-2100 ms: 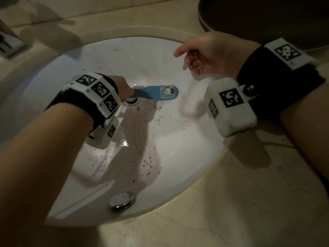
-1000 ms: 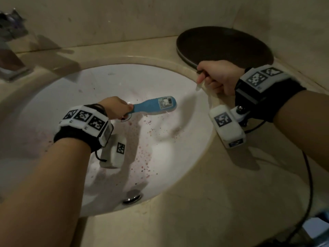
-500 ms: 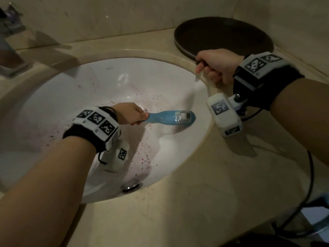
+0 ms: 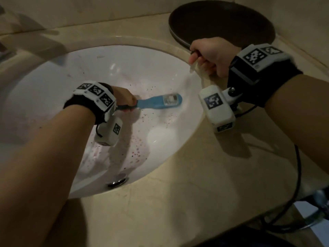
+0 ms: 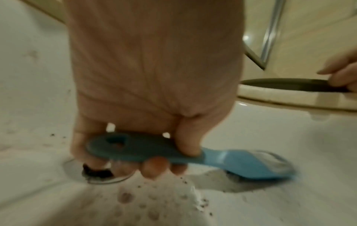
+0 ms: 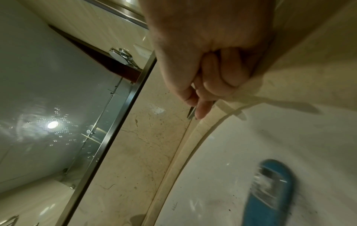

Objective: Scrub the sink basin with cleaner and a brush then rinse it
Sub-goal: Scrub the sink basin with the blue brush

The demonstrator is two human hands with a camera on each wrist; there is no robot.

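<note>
My left hand point(image 4: 124, 98) grips the handle of a blue scrub brush point(image 4: 160, 104) inside the white sink basin point(image 4: 124, 68). The brush head lies bristles-down on the basin's right slope, blurred in the right wrist view point(image 6: 270, 191). The left wrist view shows my fingers point(image 5: 154, 168) wrapped round the handle point(image 5: 135, 149) just above the drain point(image 5: 96, 175). Reddish-brown specks point(image 4: 138, 145) dot the basin floor. My right hand point(image 4: 208, 56) sits curled at the sink's far right rim, thumb and fingers pinching the edge of a dark round plate point(image 4: 222, 24).
Beige stone counter point(image 4: 213, 175) surrounds the basin. A chrome overflow cap point(image 4: 118, 181) sits on the near wall. A black cable point(image 4: 299, 175) runs from my right wrist off the counter's edge. A mirror point(image 6: 48, 91) rises behind the counter.
My left hand has swept the brush from over the drain out to the basin's right slope. My right hand has moved from above the basin to the plate's edge and stays there.
</note>
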